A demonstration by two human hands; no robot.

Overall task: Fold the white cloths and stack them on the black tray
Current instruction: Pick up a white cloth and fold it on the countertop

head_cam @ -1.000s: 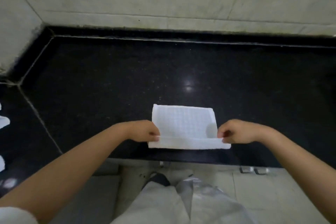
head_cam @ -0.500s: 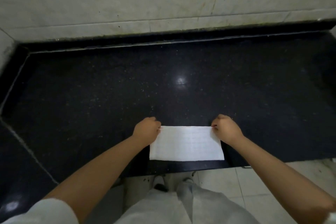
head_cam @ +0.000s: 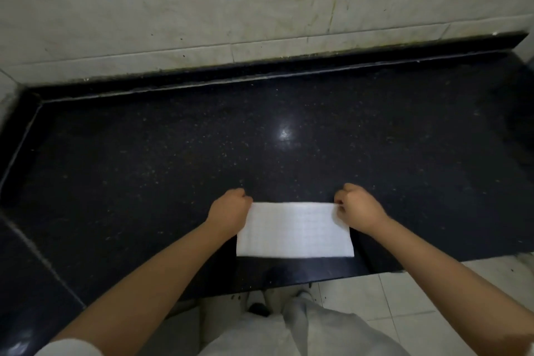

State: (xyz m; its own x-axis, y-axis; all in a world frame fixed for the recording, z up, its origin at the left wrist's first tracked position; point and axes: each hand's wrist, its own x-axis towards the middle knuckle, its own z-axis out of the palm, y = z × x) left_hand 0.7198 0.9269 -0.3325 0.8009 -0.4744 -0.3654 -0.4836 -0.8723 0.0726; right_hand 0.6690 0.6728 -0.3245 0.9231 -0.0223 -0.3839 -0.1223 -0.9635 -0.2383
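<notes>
A folded white rectangular cloth [head_cam: 294, 230] with a faint grid weave lies flat on the speckled black polished stone counter [head_cam: 173, 153], close to its near edge. The left hand [head_cam: 229, 211], fingers curled, pinches the cloth's far left corner; the right hand [head_cam: 357, 208], likewise curled, pinches the far right corner. Both forearms reach in from the lower frame. Behind the counter rises a pale marble wall [head_cam: 202, 9] bearing a brown streak. Below the counter edge appear light grey trousers [head_cam: 303, 329] and a pale tiled floor [head_cam: 419, 298]. The black tray is out of view.
</notes>
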